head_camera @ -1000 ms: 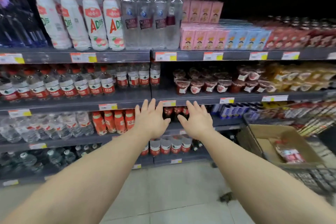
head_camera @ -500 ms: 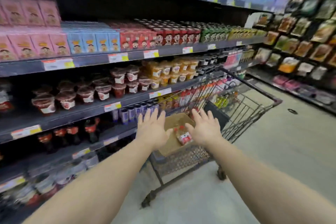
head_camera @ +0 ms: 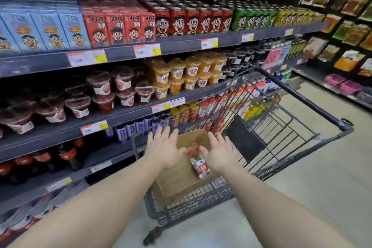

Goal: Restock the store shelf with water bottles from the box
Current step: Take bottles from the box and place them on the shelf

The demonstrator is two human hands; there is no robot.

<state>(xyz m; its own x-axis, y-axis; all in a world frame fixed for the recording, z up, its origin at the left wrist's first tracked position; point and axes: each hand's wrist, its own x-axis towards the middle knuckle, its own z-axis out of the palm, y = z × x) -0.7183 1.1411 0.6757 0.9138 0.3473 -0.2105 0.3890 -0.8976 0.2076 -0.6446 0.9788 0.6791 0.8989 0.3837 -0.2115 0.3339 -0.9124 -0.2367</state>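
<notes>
Moved: both of my arms are now reaching over the cart instead of toward the shelf front, and my view is swinging right along the aisle.
Left hand: my left hand [head_camera: 164, 150] is hovering palm down over the near left part of the box, fingers spread and straight, holding nothing.
Right hand: my right hand [head_camera: 219, 154] is hovering just right of the bottles, fingers spread, thumb pointing toward them; I cannot tell whether it is touching them.
Water bottles: two water bottles [head_camera: 198, 162] with red caps and red labels are lying side by side inside the box, between my two hands.
Box: the open cardboard box [head_camera: 179, 179] is sitting in the near end of the cart.
Cart: the black wire shopping cart [head_camera: 281, 143] is standing on the floor right beside the shelf, its handle at the far right.
Shelf: the store shelf [head_camera: 124, 54] is running along the left, carrying drink cartons, cans, fruit cups and bottles.
</notes>
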